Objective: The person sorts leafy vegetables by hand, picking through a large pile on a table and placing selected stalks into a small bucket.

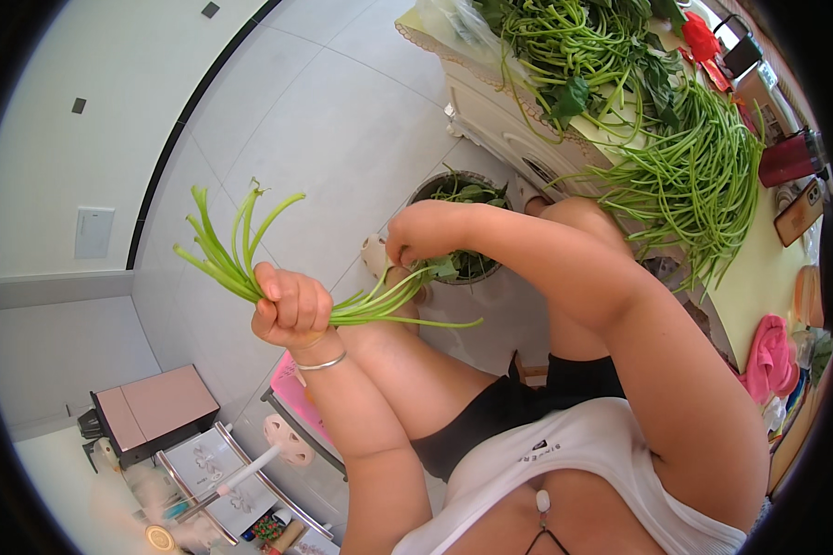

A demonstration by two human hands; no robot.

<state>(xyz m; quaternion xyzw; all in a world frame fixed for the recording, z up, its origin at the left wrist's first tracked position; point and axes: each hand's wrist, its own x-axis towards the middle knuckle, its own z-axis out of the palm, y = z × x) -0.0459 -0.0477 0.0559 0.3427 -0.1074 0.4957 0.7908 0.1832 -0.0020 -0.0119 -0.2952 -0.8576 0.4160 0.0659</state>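
A bunch of green stems (250,264) ran through the left hand (290,308), which was clenched around its middle; the cut ends fanned up and out to the left of the fist, and the longer ends trailed right toward the right hand (423,231). The right hand, fingers bent downward, pinched at the leafy tips of the same bunch just above a round bucket (463,227) of leaf trimmings on the floor (342,120). A thin bracelet (321,363) circled the left wrist.

To the right, a counter (759,287) with a yellow top carried two heaps: leafy greens (574,46) at the far end and a pile of stripped stems (694,176) nearer, some hanging over the edge. A red cup (789,159), a phone (799,211) and a pink cloth (768,356) lay along the counter's far side. The person's bare knees sat between the bucket and the counter's edge, close to both.

Left of the hands the tiled floor stretched open to the white wall (55,166). Lower left, a pink stool (296,393), a small brown cabinet (153,412) and a low glass-topped table (213,472) with small items crowded the near floor.
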